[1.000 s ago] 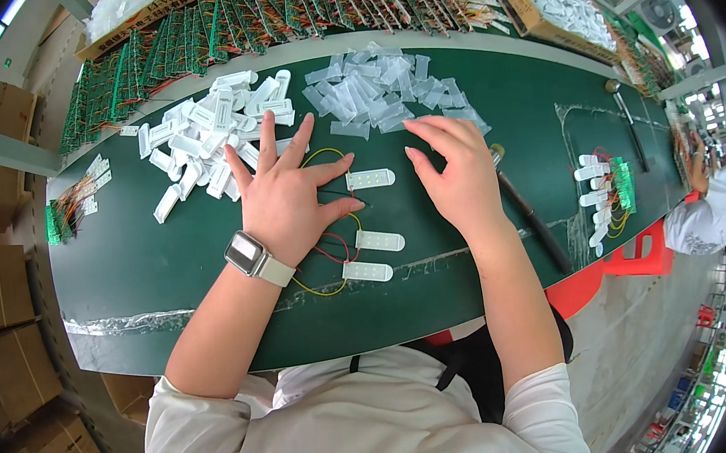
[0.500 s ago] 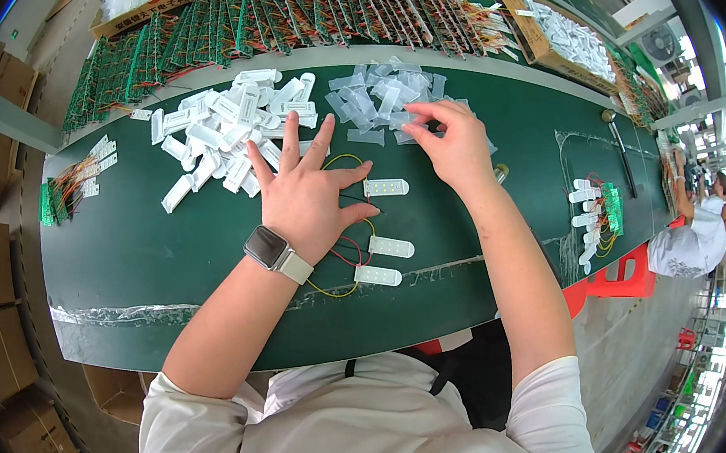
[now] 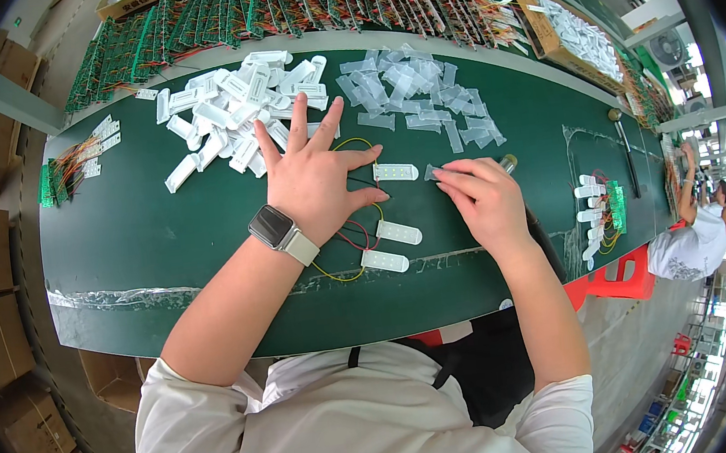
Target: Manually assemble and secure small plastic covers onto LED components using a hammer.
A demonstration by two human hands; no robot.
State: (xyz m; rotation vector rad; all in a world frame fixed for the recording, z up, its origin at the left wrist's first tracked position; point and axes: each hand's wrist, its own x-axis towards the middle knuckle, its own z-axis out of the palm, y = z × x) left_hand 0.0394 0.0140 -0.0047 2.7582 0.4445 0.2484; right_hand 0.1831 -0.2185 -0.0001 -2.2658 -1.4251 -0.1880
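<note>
My left hand (image 3: 307,177) lies with its fingers spread on the green table; its thumb and index finger are beside the wired end of a white LED module (image 3: 395,172). Two more LED modules, a middle one (image 3: 400,232) and a near one (image 3: 384,261), lie below it, joined by red, black and yellow wires (image 3: 340,277). Between the fingertips of my right hand (image 3: 489,204) is a small clear plastic piece (image 3: 431,172), just right of the far module. Beyond my hands are a heap of white plastic casings (image 3: 214,114) and a scatter of clear plastic pieces (image 3: 406,89).
Rows of green circuit boards (image 3: 208,17) line the far edge. A cardboard box (image 3: 551,34) of white parts stands far right. Wired modules with a green board (image 3: 617,207) lie right, similar ones (image 3: 46,185) left. A black-handled tool (image 3: 545,238) is beside my right forearm.
My right hand has come nearer, away from the clear pieces, with one plastic piece in its fingertips, and now sits beside the far module. My left hand keeps its place by the module.
</note>
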